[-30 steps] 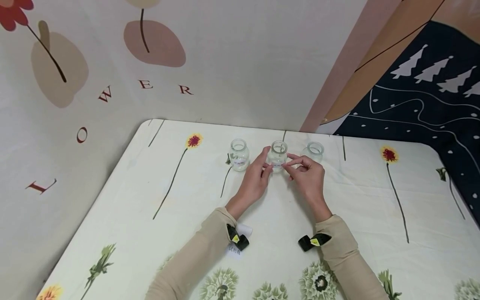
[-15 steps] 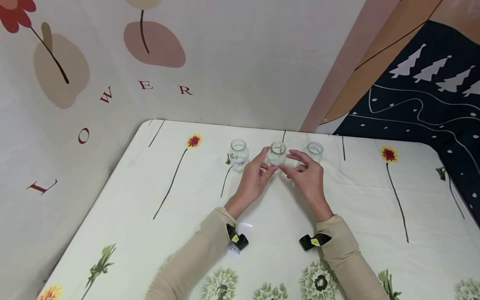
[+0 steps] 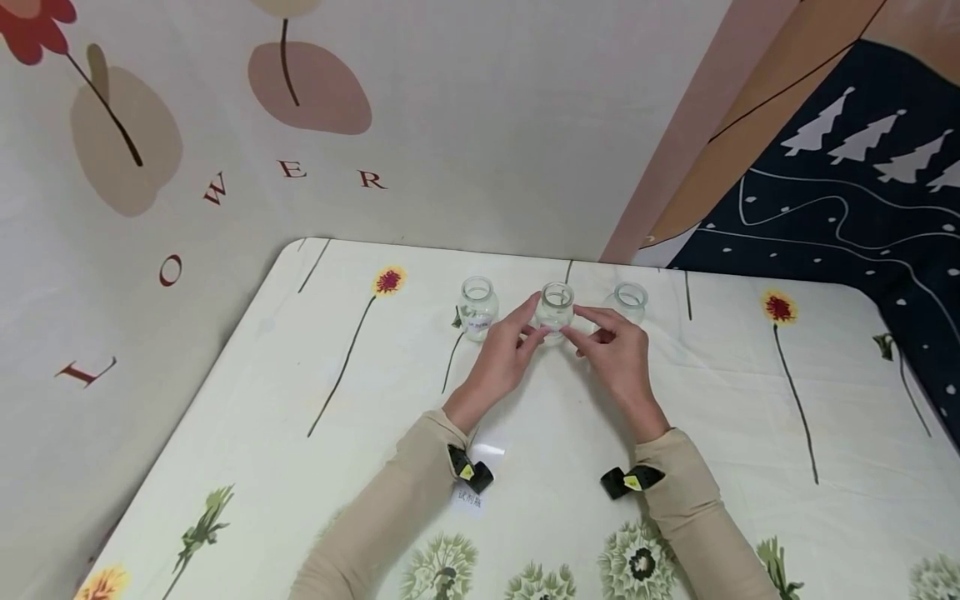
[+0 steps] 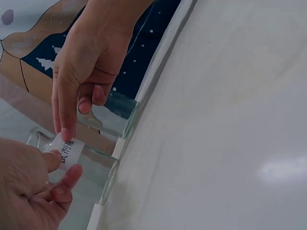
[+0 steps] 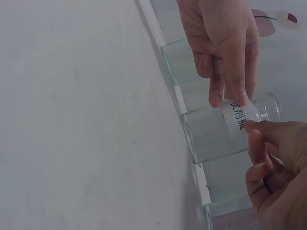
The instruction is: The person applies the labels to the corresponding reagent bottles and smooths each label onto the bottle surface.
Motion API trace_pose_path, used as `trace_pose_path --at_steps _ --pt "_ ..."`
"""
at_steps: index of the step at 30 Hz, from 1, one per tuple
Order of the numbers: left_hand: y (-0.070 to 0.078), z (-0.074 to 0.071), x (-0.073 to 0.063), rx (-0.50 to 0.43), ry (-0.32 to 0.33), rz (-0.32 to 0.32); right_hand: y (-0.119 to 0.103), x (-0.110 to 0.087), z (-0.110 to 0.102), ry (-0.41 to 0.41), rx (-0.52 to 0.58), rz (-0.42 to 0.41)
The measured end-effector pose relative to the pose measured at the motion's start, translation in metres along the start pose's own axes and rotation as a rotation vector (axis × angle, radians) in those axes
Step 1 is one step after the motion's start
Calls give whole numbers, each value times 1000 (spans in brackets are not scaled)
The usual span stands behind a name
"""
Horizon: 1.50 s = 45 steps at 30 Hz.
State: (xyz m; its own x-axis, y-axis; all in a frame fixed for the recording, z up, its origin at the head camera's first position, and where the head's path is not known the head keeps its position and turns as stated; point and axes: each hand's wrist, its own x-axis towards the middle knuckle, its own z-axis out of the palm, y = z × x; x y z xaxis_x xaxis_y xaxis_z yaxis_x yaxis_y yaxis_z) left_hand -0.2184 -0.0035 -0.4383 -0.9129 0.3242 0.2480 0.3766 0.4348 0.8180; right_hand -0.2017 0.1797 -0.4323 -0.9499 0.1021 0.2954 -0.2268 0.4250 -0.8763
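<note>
A small clear glass jar stands upright on the table between the two hands. A white label with handwritten dark characters lies across its front. My left hand holds the jar's left side, its thumb on the label. From the other side my right hand holds the jar, and its thumb presses the label's other end in the right wrist view. Farther left stands a second jar with a similar label. A third jar stands behind the right hand, its lower part partly hidden.
By the left wrist lie a paper slip with similar characters and a glossy pale piece. A flower-printed cloth covers the table. A printed wall hanging rises behind its back edge.
Half a second ago the thumbs met at the front of the jar; now they are apart along the label. The right index finger has come down against the jar. The jars stay put.
</note>
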Motion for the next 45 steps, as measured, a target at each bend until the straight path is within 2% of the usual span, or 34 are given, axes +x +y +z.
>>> trace_pose_path --at_steps 10,15,19,23,26,33,45 --pt "0 -4 0 4 -27 7 0 0 -3 2 -10 -9" --pt "2 -5 -1 23 -49 -5 -1 -1 -3 -56 26 12" --pt "1 -3 -2 41 -22 -16 -2 -3 -1 -97 23 5" --pt "0 -1 -2 42 23 -9 -1 -3 1 -97 -8 -28" --pt "0 -1 -2 39 29 -4 -3 -2 0 -95 -19 -42" --pt "2 -7 -2 45 -21 -21 -5 -1 -4 -113 -12 -33" --pt "4 -12 -2 21 -84 -33 -4 -1 -5 -94 -38 -36"
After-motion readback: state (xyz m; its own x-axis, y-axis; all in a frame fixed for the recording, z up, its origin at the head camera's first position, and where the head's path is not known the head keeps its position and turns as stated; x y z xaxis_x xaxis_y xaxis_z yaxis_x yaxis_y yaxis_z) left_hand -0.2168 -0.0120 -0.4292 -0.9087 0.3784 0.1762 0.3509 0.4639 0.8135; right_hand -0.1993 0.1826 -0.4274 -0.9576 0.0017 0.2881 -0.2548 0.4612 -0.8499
